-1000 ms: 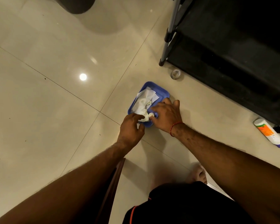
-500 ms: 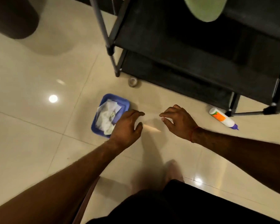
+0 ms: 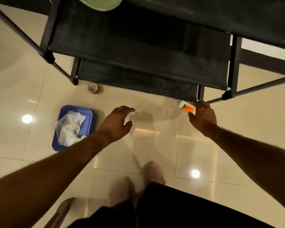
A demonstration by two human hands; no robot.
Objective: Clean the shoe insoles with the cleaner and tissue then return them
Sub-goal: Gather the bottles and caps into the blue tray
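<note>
Black shoe rack (image 3: pixel 138 46) stands on the tiled floor (image 3: pixel 156 145) and serves as the reference.

Cleaner bottle (image 3: pixel 185 107), white with an orange label, lies on its side on the floor against the rack's front right foot. Right hand (image 3: pixel 203 117) is on the bottle, fingers over its far end and thumb on the near side. Whether the grip is closed cannot be told.

Left hand (image 3: pixel 117 124) hovers above the floor in front of the rack's middle, fingers loosely spread, holding nothing. The hands are well apart.

Blue tray (image 3: pixel 76 106) sits on the floor forward of the rack's front left foot and holds crumpled white tissue (image 3: pixel 69 127).

A tape roll (image 3: pixel 92 87) lies just beside that left foot. A pale green item (image 3: pixel 99 4) rests on an upper shelf, cut off by the frame.
</note>
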